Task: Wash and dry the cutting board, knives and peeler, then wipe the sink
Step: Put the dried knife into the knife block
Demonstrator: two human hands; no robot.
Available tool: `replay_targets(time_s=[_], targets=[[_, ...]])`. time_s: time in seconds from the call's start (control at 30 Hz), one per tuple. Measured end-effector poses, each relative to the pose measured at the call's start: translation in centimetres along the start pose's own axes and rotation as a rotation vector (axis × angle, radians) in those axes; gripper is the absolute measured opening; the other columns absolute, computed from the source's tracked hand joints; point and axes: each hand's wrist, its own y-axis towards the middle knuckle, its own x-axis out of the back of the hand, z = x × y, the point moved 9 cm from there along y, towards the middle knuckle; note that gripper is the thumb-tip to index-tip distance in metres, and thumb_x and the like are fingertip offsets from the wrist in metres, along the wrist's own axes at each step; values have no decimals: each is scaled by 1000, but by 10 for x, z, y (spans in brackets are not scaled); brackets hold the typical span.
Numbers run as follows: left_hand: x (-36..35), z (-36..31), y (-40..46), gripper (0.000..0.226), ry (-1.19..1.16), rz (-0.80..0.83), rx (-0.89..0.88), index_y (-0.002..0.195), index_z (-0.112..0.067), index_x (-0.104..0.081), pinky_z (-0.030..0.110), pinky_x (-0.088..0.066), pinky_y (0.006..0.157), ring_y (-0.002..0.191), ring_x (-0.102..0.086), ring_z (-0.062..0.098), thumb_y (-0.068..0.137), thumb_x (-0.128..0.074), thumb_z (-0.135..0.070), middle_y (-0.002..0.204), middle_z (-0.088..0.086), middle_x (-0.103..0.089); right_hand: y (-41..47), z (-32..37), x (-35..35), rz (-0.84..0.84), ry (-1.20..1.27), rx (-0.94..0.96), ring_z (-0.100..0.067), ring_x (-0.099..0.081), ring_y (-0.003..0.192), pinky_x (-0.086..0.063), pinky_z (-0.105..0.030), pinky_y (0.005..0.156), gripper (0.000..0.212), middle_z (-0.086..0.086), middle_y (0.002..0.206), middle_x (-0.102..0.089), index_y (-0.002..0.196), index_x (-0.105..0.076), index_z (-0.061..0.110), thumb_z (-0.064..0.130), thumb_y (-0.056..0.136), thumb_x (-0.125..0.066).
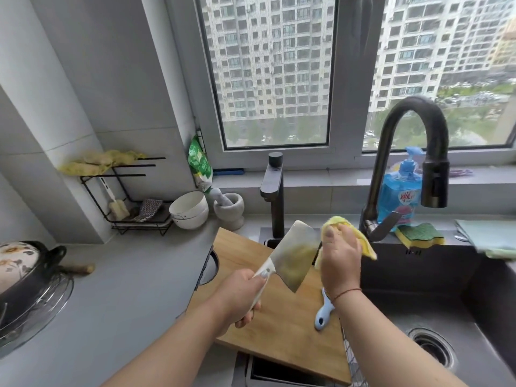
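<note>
Step in hand: drying the cleaver (293,256) with the yellow cloth (360,241), judged from the cloth held against the blade.
Left hand (240,296): fingers curled firmly round the white handle of the cleaver; blade raised and tilted up to the right, above the cutting board (279,325).
Right hand (339,261): pinches the yellow cloth; the cloth wraps the far edge of the blade, thumb on the near side.
Cleaver, location: held in the air between both hands, over the board, just left of the sink (418,275) basin.
Cleaver, handling: broad steel blade, stiff and probably heavy toward the front; likely slippery if wet. Take hold at the handle only. Wipe from the spine side outward; keep the fingers off the cutting edge.
Cloth, handling: soft, limp, light; folds over the blade and pads the fingers.
Cutting board: wooden, rigid, lies across the left part of the sink, one corner on the counter.
Peeler (324,311): light blue, lies flat on the board near the right wrist, partly hidden by it. Small and light; take it by the handle.
Risk: the blade edge may cut through a thin fold of cloth if pressed hard.
Remaining: peeler and sink wipe appear not yet done.
</note>
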Motion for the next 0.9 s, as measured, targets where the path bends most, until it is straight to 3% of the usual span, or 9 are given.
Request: replay_targets(time_s=[0.1,0.2,0.27,0.33,0.43,0.53,0.63,0.8,0.9], targets=[[-9,-10,-2,30,51,30,-46,95,-14,-52,22,-29,38,39,-37,11,102,-38,-39,72,7,-51,-6,19,-39,295,-277,281,-22,-13,144,-2,-31,118,102,-1,152,-33,136,-53,19,73,82,13],[-14,-14,-8,31,31,66,-68,96,-11,-52,22,-29,38,40,-38,12,102,-39,-38,72,8,-51,4,14,-33,315,-227,193,-19,-9,145,-1,-32,120,61,1,155,-28,141,-46,18,51,100,-14],[-13,-11,-12,32,16,85,-74,93,-9,-50,21,-27,37,39,-37,12,103,-38,-37,68,6,-50,19,-7,-20,228,-6,58,-25,-32,136,-18,-42,117,51,-7,141,-48,123,-62,20,51,99,-30],[-10,-4,-14,33,-3,96,-64,93,-9,-50,20,-26,36,38,-36,11,103,-38,-37,64,3,-50,29,-38,-4,119,301,-243,-32,-53,116,-36,-50,107,61,-9,113,-63,94,-66,27,77,83,-31],[-1,9,-15,34,-97,107,5,95,-9,-52,19,-24,35,37,-36,11,103,-38,-39,60,2,-51,12,-72,-14,130,1003,-764,-33,-59,102,-42,-47,100,74,-12,105,-64,111,-62,21,74,88,-17],[-5,16,-14,38,-264,196,101,97,-8,-52,16,-22,36,34,-38,12,101,-39,-44,58,3,-49,-4,-74,-21,104,1375,-944,-36,-58,102,-48,-47,89,75,-18,105,-67,111,-61,12,69,92,-16],[-16,21,-13,43,-400,300,184,92,-8,-52,15,-23,35,31,-38,11,95,-44,-50,57,4,-48,-9,-52,-33,148,1484,-952,-36,-67,86,-56,-49,70,72,-18,91,-73,101,-63,10,67,92,-18],[-15,26,0,43,-510,210,213,93,-10,-50,13,-24,32,32,-35,10,98,-41,-51,57,3,-46,-24,-8,-57,388,1574,-954,-42,-50,121,-38,-52,101,88,-26,129,-56,132,-51,2,73,87,-26],[-13,27,9,41,-495,131,222,86,-14,-48,12,-22,33,34,-34,10,98,-39,-52,57,2,-46,-61,9,-78,585,1560,-989,-43,-46,128,-31,-53,110,98,-28,136,-49,135,-49,-2,77,84,-24]])
